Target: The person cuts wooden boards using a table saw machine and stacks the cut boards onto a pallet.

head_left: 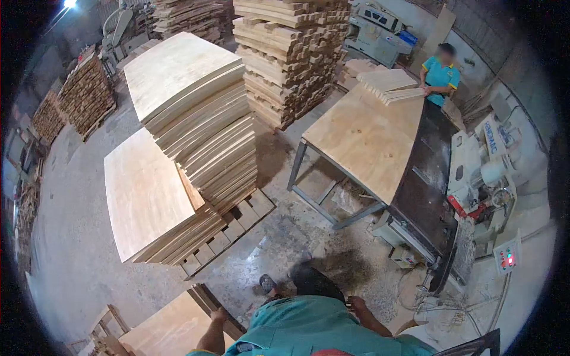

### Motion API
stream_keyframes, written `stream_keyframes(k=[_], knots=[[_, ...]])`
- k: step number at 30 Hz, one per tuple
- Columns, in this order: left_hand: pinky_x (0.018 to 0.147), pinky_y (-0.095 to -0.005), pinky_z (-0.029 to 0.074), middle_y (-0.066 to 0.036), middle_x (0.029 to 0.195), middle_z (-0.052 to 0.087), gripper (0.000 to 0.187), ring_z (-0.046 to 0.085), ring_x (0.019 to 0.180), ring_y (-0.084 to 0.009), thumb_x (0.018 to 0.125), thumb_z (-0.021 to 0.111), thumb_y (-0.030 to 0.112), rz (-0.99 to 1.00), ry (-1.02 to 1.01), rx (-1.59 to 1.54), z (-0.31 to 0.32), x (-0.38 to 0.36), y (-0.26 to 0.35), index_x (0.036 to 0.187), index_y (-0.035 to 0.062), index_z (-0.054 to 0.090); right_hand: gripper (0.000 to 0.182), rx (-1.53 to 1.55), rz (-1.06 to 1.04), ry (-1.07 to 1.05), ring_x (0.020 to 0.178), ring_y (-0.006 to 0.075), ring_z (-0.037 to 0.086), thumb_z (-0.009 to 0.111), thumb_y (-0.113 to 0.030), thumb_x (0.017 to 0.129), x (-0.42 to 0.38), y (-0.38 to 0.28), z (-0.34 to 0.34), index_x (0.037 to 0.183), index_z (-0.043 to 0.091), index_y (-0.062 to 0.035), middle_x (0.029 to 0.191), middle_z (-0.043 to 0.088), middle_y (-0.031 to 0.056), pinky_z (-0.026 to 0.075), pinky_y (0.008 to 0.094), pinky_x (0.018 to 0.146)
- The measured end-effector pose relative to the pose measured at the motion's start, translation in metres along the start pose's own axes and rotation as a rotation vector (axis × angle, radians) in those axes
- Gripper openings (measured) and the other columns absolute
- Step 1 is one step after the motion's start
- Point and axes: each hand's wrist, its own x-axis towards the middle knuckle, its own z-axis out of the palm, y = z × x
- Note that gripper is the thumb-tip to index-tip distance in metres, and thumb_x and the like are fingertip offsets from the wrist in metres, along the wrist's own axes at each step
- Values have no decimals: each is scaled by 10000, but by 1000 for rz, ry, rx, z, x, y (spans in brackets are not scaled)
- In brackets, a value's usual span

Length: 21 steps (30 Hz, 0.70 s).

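Observation:
My left hand [219, 314] is low in the view, overlapping the edge of a stack of wooden panels [172, 320] at the bottom left. Its fingers are small and mostly hidden. Down by my right side hangs my right hand [356, 305], fingers loosely apart and nothing in them. Ahead and to the left, tall and lower piles of pale plywood panels [181, 74] stand on a slatted wooden pallet [231, 234]. To the right is a metal-framed table with a plywood top [362, 142].
A dark machine bed [424, 172] adjoins the table, with a white machine [484, 160] and a control box with a lit red button [507, 259]. A person [440, 74] in a teal shirt handles wooden strips [389, 83] there. Stacked timber [291, 65] rises behind. Cables [451, 308] lie at lower right.

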Motion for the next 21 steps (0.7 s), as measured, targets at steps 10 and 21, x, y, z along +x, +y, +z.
stream_keyframes(k=[10,21], knots=[[593,-332,531,-97,847,716,379,668,671,-181,927,626,369,-235,275,-1377,-96,25,66,1077,23,657,329,-384,153,-264,873,219,606,597,-314,953,175,-130,101,1192,591,-87,1069,634,72,492,430,732],[671,-312,557,-104,914,709,355,665,756,-163,949,596,310,-498,651,-1489,-226,28,37,1134,10,636,324,-202,-116,-455,674,170,621,597,-359,947,339,-416,348,1128,568,-93,836,649,46,499,350,563]])
